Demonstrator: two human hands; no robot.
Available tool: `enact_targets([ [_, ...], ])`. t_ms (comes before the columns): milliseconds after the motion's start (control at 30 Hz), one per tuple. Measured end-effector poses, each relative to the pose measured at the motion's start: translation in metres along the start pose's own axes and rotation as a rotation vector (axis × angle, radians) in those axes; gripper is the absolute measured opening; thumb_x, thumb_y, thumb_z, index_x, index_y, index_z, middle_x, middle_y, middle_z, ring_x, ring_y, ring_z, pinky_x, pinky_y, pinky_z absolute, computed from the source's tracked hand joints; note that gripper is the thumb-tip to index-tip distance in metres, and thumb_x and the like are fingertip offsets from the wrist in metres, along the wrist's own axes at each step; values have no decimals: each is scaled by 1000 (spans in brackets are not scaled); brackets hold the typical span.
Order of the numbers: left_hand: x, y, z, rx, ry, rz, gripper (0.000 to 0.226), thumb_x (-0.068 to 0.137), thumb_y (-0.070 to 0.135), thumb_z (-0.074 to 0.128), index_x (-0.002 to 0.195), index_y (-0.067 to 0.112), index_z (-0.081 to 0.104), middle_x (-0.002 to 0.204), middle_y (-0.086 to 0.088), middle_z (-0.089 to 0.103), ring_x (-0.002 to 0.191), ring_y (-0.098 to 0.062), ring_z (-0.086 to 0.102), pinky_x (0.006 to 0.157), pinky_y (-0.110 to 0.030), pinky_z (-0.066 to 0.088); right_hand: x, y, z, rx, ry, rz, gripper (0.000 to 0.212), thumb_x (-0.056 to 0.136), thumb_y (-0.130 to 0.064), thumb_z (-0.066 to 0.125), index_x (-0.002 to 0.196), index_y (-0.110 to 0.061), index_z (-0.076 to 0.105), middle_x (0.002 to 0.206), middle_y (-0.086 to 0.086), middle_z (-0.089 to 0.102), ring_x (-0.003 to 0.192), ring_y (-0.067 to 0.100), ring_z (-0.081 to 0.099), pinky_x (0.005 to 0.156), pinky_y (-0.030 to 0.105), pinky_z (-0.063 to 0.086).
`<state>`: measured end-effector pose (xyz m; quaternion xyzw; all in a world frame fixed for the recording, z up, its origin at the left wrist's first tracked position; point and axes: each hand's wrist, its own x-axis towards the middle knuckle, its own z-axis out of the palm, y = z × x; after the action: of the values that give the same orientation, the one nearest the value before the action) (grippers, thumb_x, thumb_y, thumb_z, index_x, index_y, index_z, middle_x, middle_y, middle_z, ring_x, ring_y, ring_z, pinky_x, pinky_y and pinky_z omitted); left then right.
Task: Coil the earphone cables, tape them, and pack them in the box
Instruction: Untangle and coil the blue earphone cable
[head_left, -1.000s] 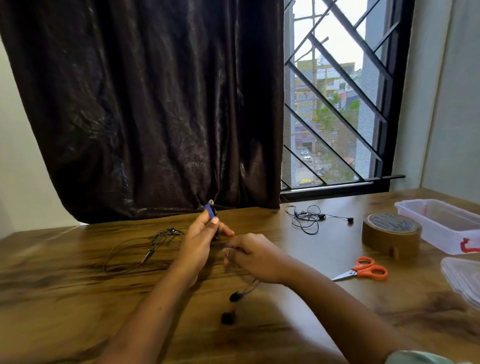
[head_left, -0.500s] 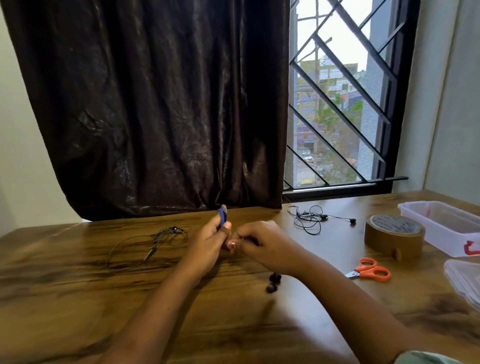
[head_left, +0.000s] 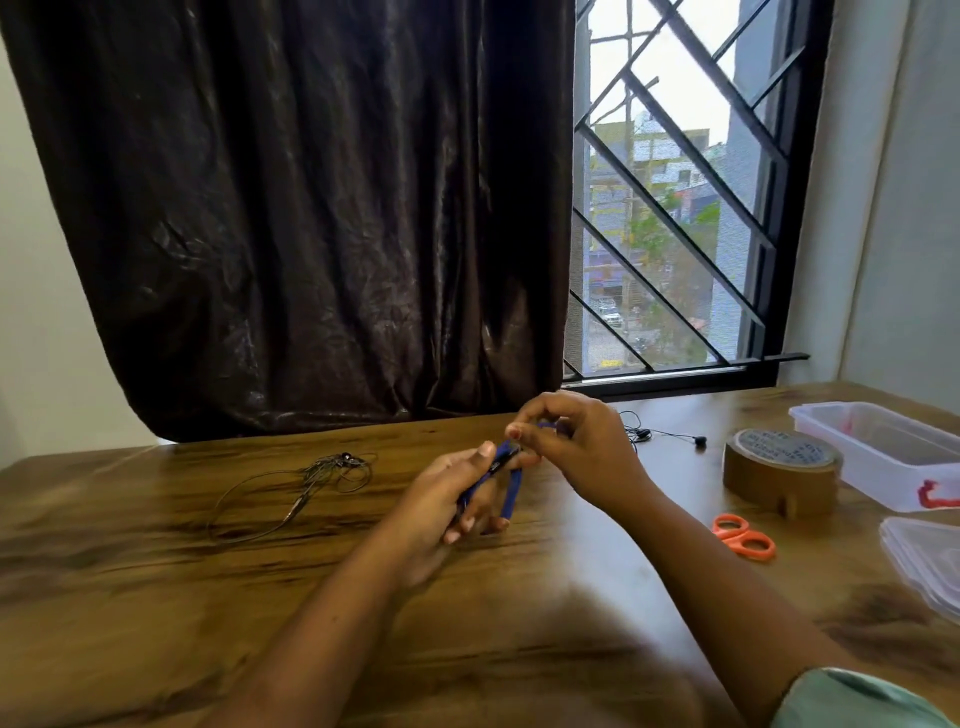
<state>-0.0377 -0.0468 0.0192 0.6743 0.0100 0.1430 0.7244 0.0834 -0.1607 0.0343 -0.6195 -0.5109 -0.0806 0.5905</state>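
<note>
At the left of the frame one grey earphone cable (head_left: 291, 486) lies loose on the bench (head_left: 130, 597). In the centre the left hand (head_left: 447, 506) has its grip pinching a blue cable (head_left: 506, 486), looped around its fingers; before, the loops were not seen. The right hand (head_left: 576, 447) is now higher and pinches the same cable; its earbuds are hidden. Behind it a third, black cable (head_left: 670, 434) is partly covered. At the right: one tape roll (head_left: 782, 470), one pair of scissors (head_left: 745, 538), one box (head_left: 883, 449) and a lid (head_left: 924, 561) cut off by the frame edge.
</note>
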Motion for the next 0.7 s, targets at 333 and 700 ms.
enact_targets([
  [333, 6, 3, -4, -222, 194, 102, 41, 100, 26, 32, 126, 4, 55, 44, 3, 39, 33, -5, 42, 66, -27, 32, -8, 24, 25, -36, -80, 255, 20, 92, -20, 60, 75, -26, 66, 53, -16, 55, 47, 0, 48, 51, 23, 38],
  [700, 2, 2, -3, -237, 272, 165, 36, 101, 24, 30, 130, 21, 51, 51, 0, 49, 43, -6, 48, 47, -18, 41, -18, 7, 50, 604, -220, 571, 32, 100, -29, 45, 82, -18, 69, 68, -1, 55, 57, 6, 46, 59, 20, 40],
])
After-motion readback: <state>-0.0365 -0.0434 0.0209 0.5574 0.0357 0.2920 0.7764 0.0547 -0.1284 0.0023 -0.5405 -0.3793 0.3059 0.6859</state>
